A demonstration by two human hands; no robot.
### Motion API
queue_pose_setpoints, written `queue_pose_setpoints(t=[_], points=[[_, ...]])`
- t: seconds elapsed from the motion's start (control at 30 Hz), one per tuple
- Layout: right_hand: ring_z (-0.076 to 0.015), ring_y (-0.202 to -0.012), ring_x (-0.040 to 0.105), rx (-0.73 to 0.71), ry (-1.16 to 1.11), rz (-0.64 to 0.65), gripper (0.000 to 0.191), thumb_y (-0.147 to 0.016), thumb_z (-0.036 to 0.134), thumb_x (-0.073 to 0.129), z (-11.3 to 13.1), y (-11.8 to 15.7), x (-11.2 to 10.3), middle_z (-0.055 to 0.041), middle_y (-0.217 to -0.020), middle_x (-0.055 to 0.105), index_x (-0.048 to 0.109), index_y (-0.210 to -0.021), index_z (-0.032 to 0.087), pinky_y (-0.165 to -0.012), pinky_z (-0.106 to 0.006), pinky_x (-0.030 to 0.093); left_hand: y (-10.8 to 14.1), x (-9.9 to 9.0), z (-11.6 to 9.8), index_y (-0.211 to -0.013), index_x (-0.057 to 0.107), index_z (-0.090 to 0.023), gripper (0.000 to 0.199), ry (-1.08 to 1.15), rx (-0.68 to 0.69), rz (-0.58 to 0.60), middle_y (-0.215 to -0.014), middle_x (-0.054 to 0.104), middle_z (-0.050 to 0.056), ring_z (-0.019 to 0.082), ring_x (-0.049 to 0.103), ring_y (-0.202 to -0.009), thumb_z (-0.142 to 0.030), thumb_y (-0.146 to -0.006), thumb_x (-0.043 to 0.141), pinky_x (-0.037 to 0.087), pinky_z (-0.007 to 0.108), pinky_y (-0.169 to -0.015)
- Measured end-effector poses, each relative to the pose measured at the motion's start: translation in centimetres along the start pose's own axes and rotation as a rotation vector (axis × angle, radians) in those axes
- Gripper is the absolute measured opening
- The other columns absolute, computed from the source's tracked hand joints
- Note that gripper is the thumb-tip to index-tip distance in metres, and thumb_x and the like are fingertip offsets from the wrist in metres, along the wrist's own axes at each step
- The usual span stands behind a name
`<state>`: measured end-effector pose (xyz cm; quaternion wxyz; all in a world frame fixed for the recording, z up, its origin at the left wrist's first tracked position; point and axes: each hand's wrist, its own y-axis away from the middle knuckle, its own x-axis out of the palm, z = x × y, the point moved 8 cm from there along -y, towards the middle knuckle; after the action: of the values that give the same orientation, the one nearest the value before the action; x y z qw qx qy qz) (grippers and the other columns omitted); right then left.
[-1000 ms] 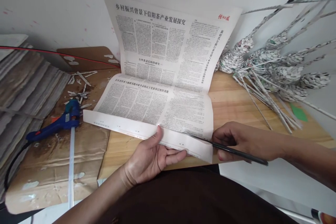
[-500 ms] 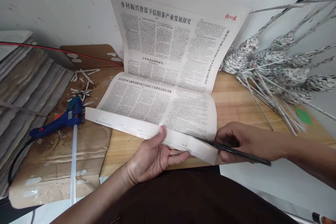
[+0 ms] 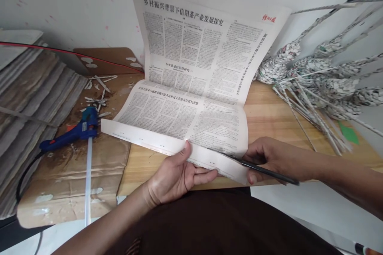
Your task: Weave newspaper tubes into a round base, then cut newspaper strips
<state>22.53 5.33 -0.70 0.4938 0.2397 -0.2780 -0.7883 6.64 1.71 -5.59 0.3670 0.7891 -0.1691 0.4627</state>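
A printed newspaper sheet leans up against the wall, its lower part lying toward me with the near edge folded into a pale strip. My left hand pinches this strip near its middle, thumb on top and fingers underneath. At the strip's right end my right hand is closed around a thin black knife-like blade. The blade's narrow tip lies along the fold, partly between the paper layers. My right fingers cover part of the blade and the paper corner.
A blue glue gun with a long glue stick rests on stained cardboard at left, near white scraps. Stacked newspapers rise beyond it. Woven paper pieces and loose paper rods occupy the right side of the wooden table.
The blade and my right hand have shifted left along the fold. My left hand keeps its hold on the strip. The whole view has moved slightly.
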Motion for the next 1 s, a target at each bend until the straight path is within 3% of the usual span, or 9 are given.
queue_pose_setpoints(t=[0.1, 0.2, 0.37, 0.5, 0.67, 1.0], points=[[-0.0072, -0.054, 0.033, 0.021, 0.023, -0.031, 0.043, -0.076, 0.056, 0.072, 0.0, 0.3, -0.3, 0.0051, -0.060, 0.041, 0.055, -0.069, 0.017, -0.049, -0.022, 0.022, 0.3, 0.1, -0.2, -0.140, 0.047, -0.007, 0.054, -0.012, -0.004, -0.009, -0.140, 0.055, 0.023, 0.032, 0.062, -0.120, -0.043, -0.100, 0.043, 0.053, 0.040, -0.100], [-0.0071, -0.053, 0.034, 0.055, 0.041, -0.049, 0.042, -0.075, 0.055, 0.072, -0.6, 0.7, -0.7, 0.0051, -0.059, 0.041, 0.055, -0.068, 0.017, -0.047, -0.021, 0.022, 0.8, -0.2, -1.1, -0.141, 0.047, -0.012, 0.048, -0.018, 0.048, -0.090, -0.140, 0.056, 0.018, 0.029, 0.062, -0.120, -0.035, -0.099, 0.050, 0.057, 0.035, -0.094], [-0.0079, -0.051, 0.037, 0.133, 0.064, -0.088, 0.042, -0.070, 0.055, 0.076, -2.0, 1.4, -1.2, 0.0045, -0.058, 0.045, 0.058, -0.070, 0.017, -0.045, -0.022, 0.024, 1.7, -1.0, -2.7, -0.139, 0.050, -0.017, 0.041, 0.001, 0.169, -0.229, -0.144, 0.054, 0.011, 0.026, 0.052, -0.132, -0.026, -0.098, 0.051, 0.053, 0.039, -0.103], [-0.0094, -0.053, 0.042, 0.146, 0.043, -0.058, 0.044, -0.069, 0.059, 0.076, -1.9, 1.9, -0.7, 0.0025, -0.062, 0.051, 0.064, -0.078, 0.017, -0.047, -0.022, 0.028, 1.5, -0.9, -2.5, -0.134, 0.055, -0.016, 0.038, -0.014, 0.129, -0.193, -0.145, 0.054, 0.011, 0.028, 0.049, -0.135, -0.028, -0.098, 0.051, 0.053, 0.042, -0.103], [-0.0111, -0.060, 0.044, 0.096, 0.068, -0.047, 0.043, -0.075, 0.059, 0.071, -0.5, 2.6, -0.4, 0.0008, -0.068, 0.052, 0.060, -0.076, 0.017, -0.053, -0.024, 0.032, 1.1, -0.8, -2.5, -0.133, 0.056, -0.018, 0.036, -0.027, 0.147, -0.128, -0.147, 0.052, 0.010, 0.029, 0.048, -0.136, -0.028, -0.099, 0.050, 0.052, 0.043, -0.104], [-0.0121, -0.053, 0.050, 0.311, 0.182, 0.021, 0.048, -0.076, 0.066, 0.065, 0.0, 3.1, -1.0, 0.0002, -0.062, 0.053, 0.061, -0.078, 0.018, -0.049, -0.024, 0.039, 1.2, -0.8, -2.4, -0.135, 0.055, -0.018, 0.038, -0.048, 0.145, -0.075, -0.148, 0.051, 0.012, 0.031, 0.046, -0.136, -0.028, -0.099, 0.050, 0.051, 0.046, -0.105]])
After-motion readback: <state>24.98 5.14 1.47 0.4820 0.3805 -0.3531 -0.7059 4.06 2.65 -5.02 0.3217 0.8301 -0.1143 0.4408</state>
